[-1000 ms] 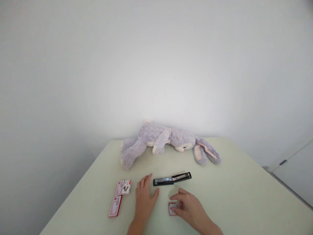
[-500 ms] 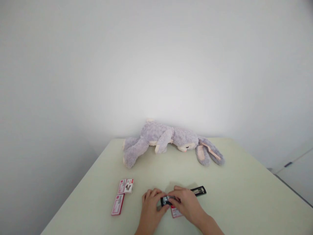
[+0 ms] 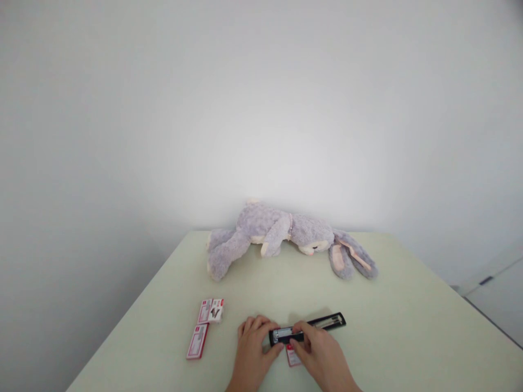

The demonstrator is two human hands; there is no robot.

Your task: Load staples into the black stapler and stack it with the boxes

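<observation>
The left hand (image 3: 254, 344) curled its fingers around the near-left end of the opened black stapler (image 3: 307, 329), bracing it on the table (image 3: 408, 326), while the right hand (image 3: 316, 351) pinched its middle. A small red staple box (image 3: 291, 356) lay just beneath; two more boxes (image 3: 205, 325) sat left, a plush rabbit (image 3: 286, 237) far.

I read the stapler (image 3: 307, 328) as black with a silver metal channel along its top. The small box (image 3: 292, 356) below it is red with a white label panel. The two boxes further left (image 3: 211, 311) (image 3: 198, 341) show the same red and white, one with a black mark on its face. The plush rabbit (image 3: 281, 236) is lavender-grey with cream paws and muzzle and pink inner ears. The counter (image 3: 408, 326) is pale yellow-green. The wall (image 3: 261, 109) is plain white.
</observation>
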